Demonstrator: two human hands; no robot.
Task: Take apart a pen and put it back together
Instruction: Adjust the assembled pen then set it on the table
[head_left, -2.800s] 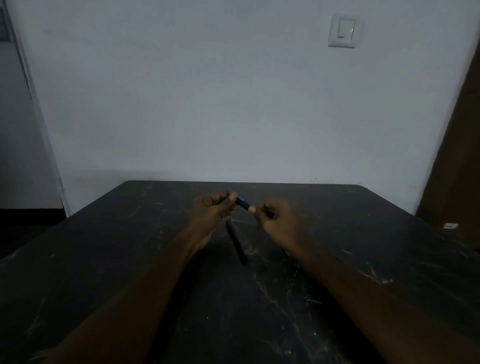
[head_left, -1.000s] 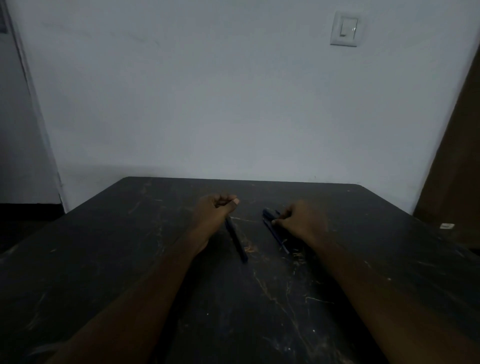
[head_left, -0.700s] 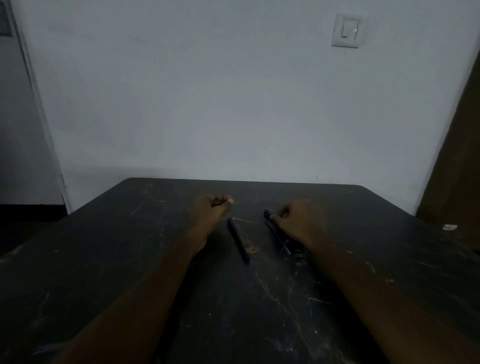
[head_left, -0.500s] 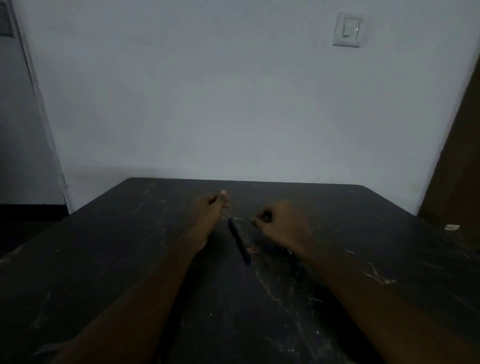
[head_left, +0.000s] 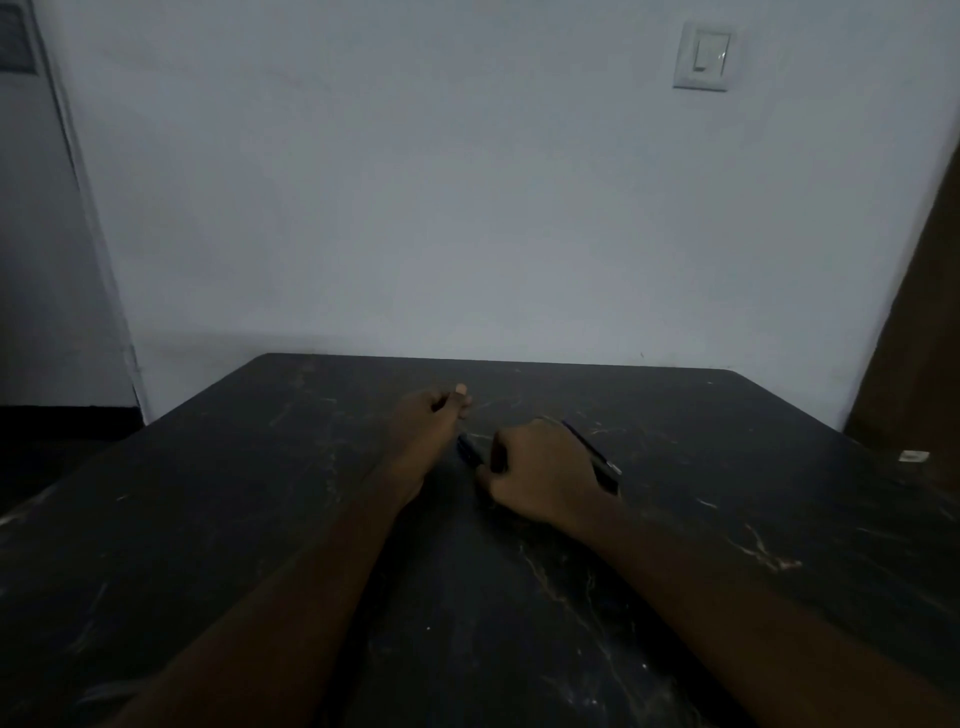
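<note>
A dark pen barrel (head_left: 466, 448) lies on the black table (head_left: 249, 519) between my hands, only its far end showing. My right hand (head_left: 540, 470) rests over the barrel, with fingers and thumb curled around its near part. Just right of that hand lie a thin refill (head_left: 586, 444) and a short dark pen piece (head_left: 607, 480). My left hand (head_left: 430, 422) rests on the table left of the barrel. Its fingers are curled, its thumb is pressed to the forefinger, and nothing is visible in the pinch.
The table's far edge meets a pale wall with a light switch (head_left: 702, 56). A brown door (head_left: 919, 322) stands at the right, with a small white object (head_left: 913, 456) on the floor beside it.
My right hand left the refill and short piece on the table at the right, then moved left onto the barrel in the middle. The left hand has stayed almost still.
</note>
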